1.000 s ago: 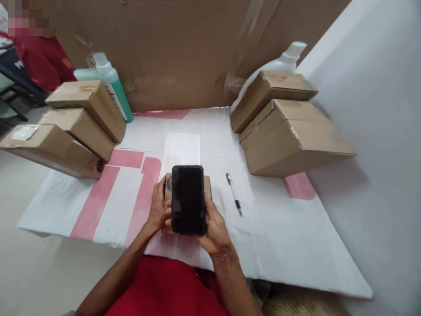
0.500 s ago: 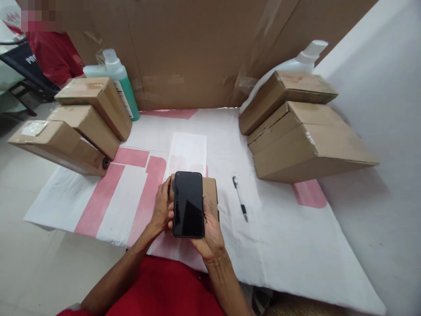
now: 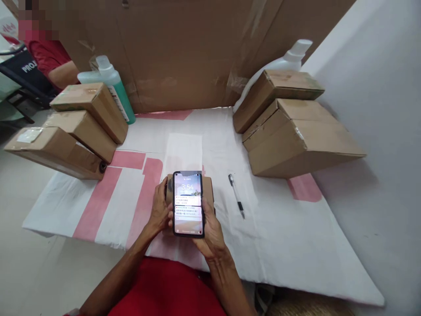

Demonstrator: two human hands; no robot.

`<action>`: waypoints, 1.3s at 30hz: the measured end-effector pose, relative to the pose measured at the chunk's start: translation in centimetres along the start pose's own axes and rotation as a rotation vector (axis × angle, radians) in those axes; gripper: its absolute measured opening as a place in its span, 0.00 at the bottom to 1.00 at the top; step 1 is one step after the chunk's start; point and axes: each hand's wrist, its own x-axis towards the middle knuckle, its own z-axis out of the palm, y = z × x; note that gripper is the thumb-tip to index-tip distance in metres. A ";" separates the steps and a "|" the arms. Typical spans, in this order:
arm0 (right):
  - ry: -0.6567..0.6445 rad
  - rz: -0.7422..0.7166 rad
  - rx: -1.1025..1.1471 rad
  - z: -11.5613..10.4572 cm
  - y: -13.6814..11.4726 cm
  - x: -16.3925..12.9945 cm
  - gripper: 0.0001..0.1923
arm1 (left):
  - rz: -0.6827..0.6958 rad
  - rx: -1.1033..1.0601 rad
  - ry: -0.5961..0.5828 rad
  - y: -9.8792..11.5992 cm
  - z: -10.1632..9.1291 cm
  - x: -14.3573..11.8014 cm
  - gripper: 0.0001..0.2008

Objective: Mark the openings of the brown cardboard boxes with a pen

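1. Near the front edge of the cloth-covered table (image 3: 296,245), a lit phone (image 3: 188,224) sits above a small cardboard box (image 3: 208,186); whether the two touch is hidden.
2. The right hand (image 3: 213,235) is closed around the phone from below, thumb along its right edge, fingertips showing at its left.
3. The left hand (image 3: 159,210) lies half-curled along the box's left side; I cannot tell whether it grips.
4. The phone is probably light and rigid, with smooth, breakable glass; the dark rim looks like the surest hold, by its long edges, off the screen.
5. The box looks stiff but dentable, its weight unclear; opposite side walls should suit a grip.
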 end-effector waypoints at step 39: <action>0.346 -0.438 -1.034 -10.4 2.0 -8.1 0.36 | -0.245 -0.247 -0.115 4.1 -7.7 -7.6 0.33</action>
